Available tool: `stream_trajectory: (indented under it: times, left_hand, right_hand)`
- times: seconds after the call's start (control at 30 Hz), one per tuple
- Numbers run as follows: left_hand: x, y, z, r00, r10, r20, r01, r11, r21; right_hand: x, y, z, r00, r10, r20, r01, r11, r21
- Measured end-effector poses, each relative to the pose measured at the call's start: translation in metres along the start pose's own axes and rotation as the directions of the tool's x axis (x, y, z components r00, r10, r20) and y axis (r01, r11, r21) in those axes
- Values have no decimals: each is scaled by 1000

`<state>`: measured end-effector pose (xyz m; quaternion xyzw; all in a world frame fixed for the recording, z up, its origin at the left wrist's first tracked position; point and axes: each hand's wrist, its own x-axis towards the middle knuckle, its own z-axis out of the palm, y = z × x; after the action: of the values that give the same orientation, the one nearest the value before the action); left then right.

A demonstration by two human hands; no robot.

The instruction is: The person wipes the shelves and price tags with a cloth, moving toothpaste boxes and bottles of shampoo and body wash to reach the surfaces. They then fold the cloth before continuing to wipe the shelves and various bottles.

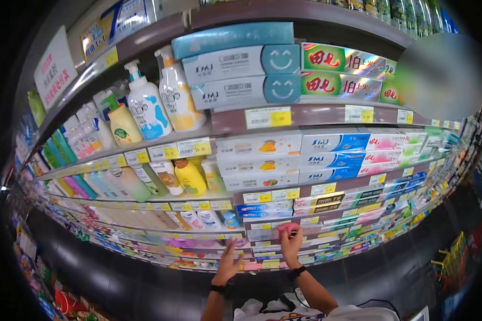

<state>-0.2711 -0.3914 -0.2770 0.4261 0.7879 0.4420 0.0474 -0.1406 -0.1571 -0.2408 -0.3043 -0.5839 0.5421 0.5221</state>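
retail shelving fills the view in curved tiers, from 9 o'clock round to 3 o'clock. toothpaste boxes lie flat in stacks at 12 o'clock, long faces outward, so the print can be read from the aisle. pump bottles stand upright at 10 o'clock, with their pump heads at the top. yellow price tags sit on each shelf lip, directly below the goods they mark.

both hands are raised to a low tier at 6 o'clock, apart from each other. the left hand is spread, fingers fanned, holding nothing; it is just in front of the shelf edge, and contact cannot be confirmed. the right hand is closed on a small pink item, pinched at the fingertips and held level with the rows of small boxes, close to the shelf face. blur hides the item's type. a dark wristband is worn on each wrist.
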Motion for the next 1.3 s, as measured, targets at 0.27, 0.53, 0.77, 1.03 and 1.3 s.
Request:
stream_trajectory:
  times: [0.27, 0.53, 0.77, 1.03, 1.3]
  left_hand:
    - [-83, -69, -44, 968, -163, 190, 176, 983, -58]
    - [-31, -38, -38, 975, 9, 220, 13, 995, -97]
    - [23, -17, -44, 958, 183, 220, -147, 974, -172]
    - [60, -11, -35, 935, 199, 294, -155, 974, -166]
    - [56, -21, -9, 927, 238, 289, -185, 962, -200]
  right_hand:
    - [-26, 29, 45, 993, 108, 57, -112, 990, 90]
    - [-33, 53, 54, 994, -37, -106, 22, 990, -138]
    - [-32, 42, 81, 978, -124, -168, 148, 980, 135]
    - [-54, 50, 102, 990, -126, -65, 117, 984, -137]
    - [-65, 54, 107, 981, -140, -137, 119, 981, -155]
